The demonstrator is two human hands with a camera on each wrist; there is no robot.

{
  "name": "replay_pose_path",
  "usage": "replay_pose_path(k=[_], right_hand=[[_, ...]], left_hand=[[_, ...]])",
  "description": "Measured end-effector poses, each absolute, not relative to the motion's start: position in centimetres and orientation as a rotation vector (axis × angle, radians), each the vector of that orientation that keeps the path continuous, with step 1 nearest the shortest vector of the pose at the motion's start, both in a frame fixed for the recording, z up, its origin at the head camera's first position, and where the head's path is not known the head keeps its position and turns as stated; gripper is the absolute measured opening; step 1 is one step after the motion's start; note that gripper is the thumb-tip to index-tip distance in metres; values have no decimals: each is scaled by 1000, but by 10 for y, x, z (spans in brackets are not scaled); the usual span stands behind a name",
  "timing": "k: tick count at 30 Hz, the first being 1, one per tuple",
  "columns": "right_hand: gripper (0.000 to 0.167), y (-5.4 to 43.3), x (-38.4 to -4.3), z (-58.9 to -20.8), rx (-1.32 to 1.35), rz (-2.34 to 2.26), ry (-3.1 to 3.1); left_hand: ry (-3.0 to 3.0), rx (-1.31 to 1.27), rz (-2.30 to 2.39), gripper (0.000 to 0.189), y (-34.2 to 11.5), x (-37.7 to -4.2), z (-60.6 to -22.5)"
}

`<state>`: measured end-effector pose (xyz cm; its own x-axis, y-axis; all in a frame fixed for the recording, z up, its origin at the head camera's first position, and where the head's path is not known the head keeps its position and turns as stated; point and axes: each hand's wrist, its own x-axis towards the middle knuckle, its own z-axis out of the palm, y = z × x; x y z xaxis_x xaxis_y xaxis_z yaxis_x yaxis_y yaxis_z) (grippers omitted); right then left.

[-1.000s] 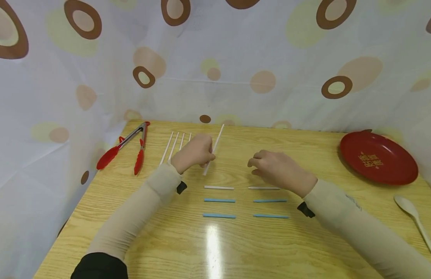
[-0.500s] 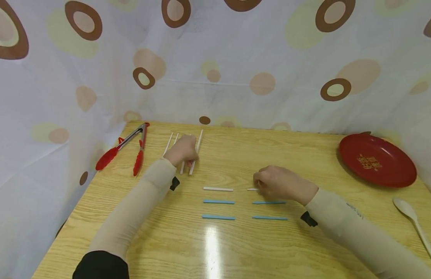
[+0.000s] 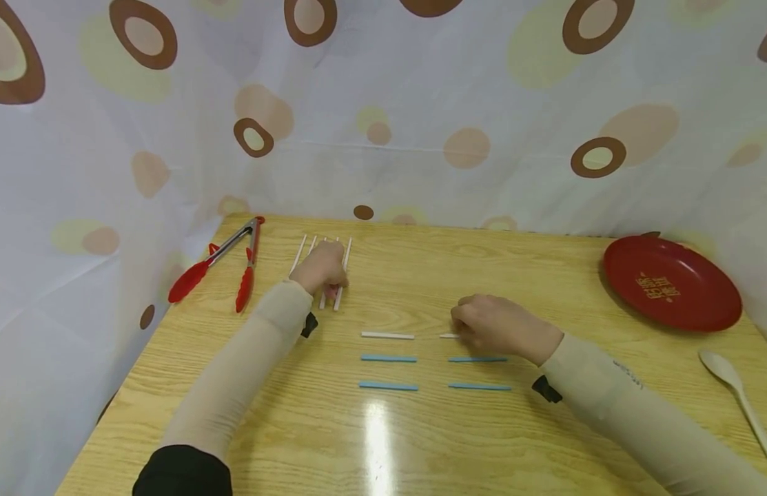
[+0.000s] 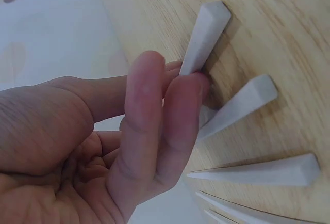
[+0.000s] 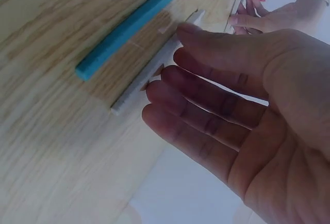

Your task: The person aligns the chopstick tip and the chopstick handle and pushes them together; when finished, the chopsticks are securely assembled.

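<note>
My left hand (image 3: 322, 269) pinches a white chopstick (image 4: 205, 35) between thumb and fingers. It is the rightmost of a slanted row of several white chopsticks (image 3: 299, 252) at the back left of the table; their square thick ends point toward me. My right hand (image 3: 507, 325) is down over a short white stick (image 5: 135, 85), thumb tip overlapping it and fingertips right along its edge. The hand hides most of that stick in the head view. Another short white stick (image 3: 387, 335) lies left of it. Nearer me are several short blue sticks (image 3: 388, 386) in two columns.
Red-tipped tongs (image 3: 192, 281) lie spread at the far left. A red oval plate (image 3: 699, 275) sits at the back right, with a pale spoon (image 3: 723, 368) in front of it. A patterned cloth (image 3: 420, 89) hangs behind the wooden table (image 3: 284, 427).
My left hand has moved left, bringing its chopstick down beside the others in the row. My right hand has come down and toward me onto the short white stick.
</note>
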<state>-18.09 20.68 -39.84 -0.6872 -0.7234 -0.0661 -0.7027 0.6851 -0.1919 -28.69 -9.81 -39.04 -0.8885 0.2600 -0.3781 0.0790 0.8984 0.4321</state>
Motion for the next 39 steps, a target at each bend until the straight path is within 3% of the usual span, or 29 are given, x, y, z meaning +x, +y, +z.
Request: replay_pose_path(k=[10,17,22,30,39], right_hand=[[16,207,-181,-405,-1189,-188,2783],[15,206,-180,-404,-1196,-166,2791],[15,206,-179,-403,-1194,-174,2792],[15,206,-180,-404,-1208,-164,2798],[18,207,-179,-405,-1254,-182,2816]], left_hand=[[2630,228,560,17,-98,-281,-385],[2811,484,445,17,-83,-259,-367],[2791,728,377,33,-60,-237,-365],[2568,971,311,23,-40,-207,-384],[2532,1091,207,17,-37,-201,-398]])
